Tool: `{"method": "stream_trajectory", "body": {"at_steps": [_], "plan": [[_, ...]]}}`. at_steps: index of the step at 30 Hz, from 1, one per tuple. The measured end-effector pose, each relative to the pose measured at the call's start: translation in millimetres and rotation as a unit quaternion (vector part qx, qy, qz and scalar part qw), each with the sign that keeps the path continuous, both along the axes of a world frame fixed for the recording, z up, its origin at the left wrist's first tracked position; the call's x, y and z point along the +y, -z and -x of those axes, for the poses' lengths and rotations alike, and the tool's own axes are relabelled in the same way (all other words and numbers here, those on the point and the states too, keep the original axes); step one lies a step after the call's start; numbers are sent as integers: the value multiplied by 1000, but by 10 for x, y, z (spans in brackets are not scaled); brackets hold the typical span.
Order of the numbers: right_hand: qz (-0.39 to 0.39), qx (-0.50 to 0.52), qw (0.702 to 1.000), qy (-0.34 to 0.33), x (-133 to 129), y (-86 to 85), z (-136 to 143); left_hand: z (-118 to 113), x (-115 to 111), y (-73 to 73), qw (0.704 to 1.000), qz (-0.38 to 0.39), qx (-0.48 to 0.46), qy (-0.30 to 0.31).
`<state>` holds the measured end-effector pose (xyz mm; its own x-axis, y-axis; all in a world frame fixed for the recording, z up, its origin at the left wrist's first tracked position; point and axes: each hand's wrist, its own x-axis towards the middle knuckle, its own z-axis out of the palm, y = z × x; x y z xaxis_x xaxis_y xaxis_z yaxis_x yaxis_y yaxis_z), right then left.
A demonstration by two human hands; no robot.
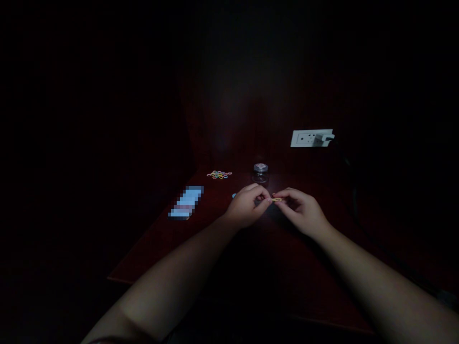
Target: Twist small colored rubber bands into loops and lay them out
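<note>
Between my two hands, above the dark red table [222, 248], a small yellow loop [276, 199] is stretched flat; it looks like a hair tie. Thumb and fingers of my left hand [249, 203] pinch its left end. My right hand [299, 205] grips the other end between thumb and fingertips. Just behind my left hand peeks a bit of something light blue [234, 196], mostly hidden. Farther back lies a pile of several small coloured hair ties [219, 175]. A clear round jar [260, 176] with a lid stands beyond my hands.
On the table's left side lies a flat device with a blurred bright screen [186, 203]. A white wall socket [304, 138] with a plug [324, 137] is at the back right, and its dark cable [353, 191] runs down along the right. The surroundings are very dark.
</note>
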<state>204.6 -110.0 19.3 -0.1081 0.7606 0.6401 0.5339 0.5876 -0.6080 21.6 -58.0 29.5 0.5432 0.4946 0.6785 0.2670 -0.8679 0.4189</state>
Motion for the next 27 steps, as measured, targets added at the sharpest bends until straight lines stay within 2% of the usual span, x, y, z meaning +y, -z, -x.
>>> {"method": "stream_trajectory", "body": {"at_steps": [9,27], "plan": [[7,-37,999,-1,-20,-49,-4,13,-8,-15,1000,-5,4,2],[4,-42,999,2,-15,-48,-10,37,3,-36,1000,-12,4,-4]]}}
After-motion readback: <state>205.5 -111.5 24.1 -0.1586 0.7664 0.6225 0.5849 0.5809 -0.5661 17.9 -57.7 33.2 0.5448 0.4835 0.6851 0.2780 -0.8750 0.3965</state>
